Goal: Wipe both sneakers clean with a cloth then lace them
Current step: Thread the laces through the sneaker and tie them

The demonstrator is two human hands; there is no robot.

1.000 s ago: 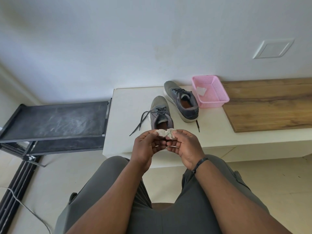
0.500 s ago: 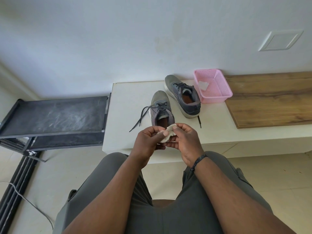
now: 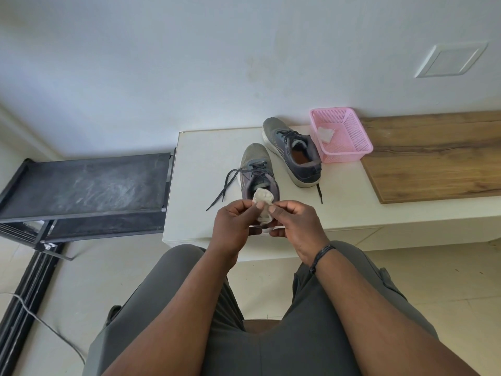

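Two grey sneakers stand on a low white table point(image 3: 206, 147). The near sneaker point(image 3: 256, 164) points away from me, its dark laces trailing loose to the left. The far sneaker point(image 3: 291, 150) lies behind it to the right, one lace end hanging toward me. A small crumpled white cloth point(image 3: 263, 203) is held in front of the near sneaker's heel. My left hand point(image 3: 234, 223) and my right hand point(image 3: 294, 222) both pinch it between thumb and fingers. The near sneaker's heel is hidden behind the cloth and hands.
A pink plastic basket point(image 3: 349, 147) with a white cloth point(image 3: 325, 134) inside stands right of the far sneaker. A wooden board point(image 3: 433, 156) covers the table's right part. A black metal rack point(image 3: 86, 185) stands left of the table. My knees fill the foreground.
The cloth has been bunched and lifted a little higher between both hands. The camera has tilted slightly, so the table sits higher in view.
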